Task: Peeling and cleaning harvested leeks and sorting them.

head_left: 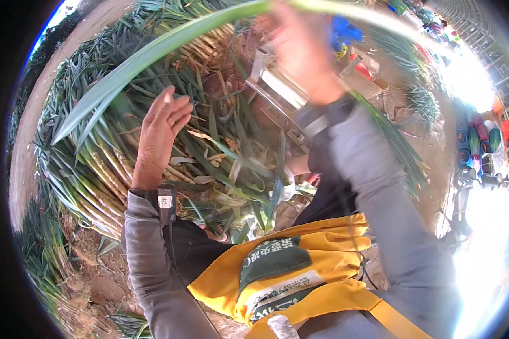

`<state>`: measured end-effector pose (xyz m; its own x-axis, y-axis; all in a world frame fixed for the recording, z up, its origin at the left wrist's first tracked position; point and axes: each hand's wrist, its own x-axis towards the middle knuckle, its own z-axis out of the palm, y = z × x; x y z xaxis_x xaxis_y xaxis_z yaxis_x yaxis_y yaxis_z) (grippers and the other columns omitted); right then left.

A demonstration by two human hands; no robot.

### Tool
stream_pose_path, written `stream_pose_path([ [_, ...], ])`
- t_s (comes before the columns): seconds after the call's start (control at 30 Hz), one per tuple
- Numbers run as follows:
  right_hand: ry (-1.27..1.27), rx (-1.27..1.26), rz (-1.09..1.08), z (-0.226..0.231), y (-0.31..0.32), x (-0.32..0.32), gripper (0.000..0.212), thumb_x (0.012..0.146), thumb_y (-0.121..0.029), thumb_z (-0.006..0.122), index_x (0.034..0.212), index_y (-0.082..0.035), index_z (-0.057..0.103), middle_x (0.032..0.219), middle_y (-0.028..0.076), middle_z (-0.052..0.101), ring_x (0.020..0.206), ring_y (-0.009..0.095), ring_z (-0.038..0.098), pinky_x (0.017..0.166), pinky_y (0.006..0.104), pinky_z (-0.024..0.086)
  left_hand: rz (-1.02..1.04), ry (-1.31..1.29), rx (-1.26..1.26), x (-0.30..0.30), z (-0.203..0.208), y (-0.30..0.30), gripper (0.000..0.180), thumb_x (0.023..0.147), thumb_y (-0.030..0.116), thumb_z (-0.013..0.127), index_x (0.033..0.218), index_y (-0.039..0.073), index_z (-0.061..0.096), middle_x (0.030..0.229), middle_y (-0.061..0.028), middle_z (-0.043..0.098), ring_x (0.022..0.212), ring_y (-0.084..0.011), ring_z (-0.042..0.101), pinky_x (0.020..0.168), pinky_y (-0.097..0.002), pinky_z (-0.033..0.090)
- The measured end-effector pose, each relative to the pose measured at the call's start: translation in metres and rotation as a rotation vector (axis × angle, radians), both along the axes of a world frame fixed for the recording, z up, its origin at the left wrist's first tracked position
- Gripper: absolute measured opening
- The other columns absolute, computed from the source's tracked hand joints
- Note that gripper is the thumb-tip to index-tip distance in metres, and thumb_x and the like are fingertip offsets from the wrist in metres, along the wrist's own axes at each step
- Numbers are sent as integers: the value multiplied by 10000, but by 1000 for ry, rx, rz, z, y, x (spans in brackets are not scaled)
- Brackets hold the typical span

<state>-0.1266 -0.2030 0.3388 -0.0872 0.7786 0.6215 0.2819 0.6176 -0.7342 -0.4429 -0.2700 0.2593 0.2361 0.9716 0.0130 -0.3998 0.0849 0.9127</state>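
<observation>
long green leaf (152, 53) arcs across the top, above the green onion pile (113, 152) | right hand (300, 53) is up at the leaf, blurred (grip: cannot tell) | left hand (161, 133) spread flat, holds nothing | step: sorting onion stalks, I think; next needs a firm pinch | yellow apron (322, 248) has a green patch and white label (280, 282)

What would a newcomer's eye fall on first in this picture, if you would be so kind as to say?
First comes the long green leaf that sweeps across the top of the picture, gripped by the blurred right hand raised at upper centre. Next is the left hand, open with fingers up, left of centre over a great heap of green onions. Below, a yellow apron fills the lower middle.
</observation>
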Motion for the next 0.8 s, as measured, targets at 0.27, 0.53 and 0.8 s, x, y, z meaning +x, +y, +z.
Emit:
stream_pose_path([
  [0.27,-666,60,-916,165,-75,190,205,962,-174,625,875,6,669,794,100,698,713,138,666,583,291,520,20,119,-225,-11,-27,5,430,1017,335,625,1339,52,603,1149,-80,680,1030,-166,663,929,-310,532],
  [0.53,-1604,-590,-434,-34,-43,308,245,817,-236,647,947,-31,671,926,200,683,915,403,664,814,495,531,71,75,-284,-16,-14,-6,375,1028,279,614,1319,42,608,1059,-31,705,956,-124,672,875,-273,555],
  [0.8,-1383,-737,-341,-223,-27,327,270,848,-226,645,1012,-12,639,1038,237,662,1017,446,621,877,524,499,137,129,-378,-24,-29,-11,396,1039,258,590,1361,28,575,1052,-31,701,940,-112,666,841,-263,543],
])
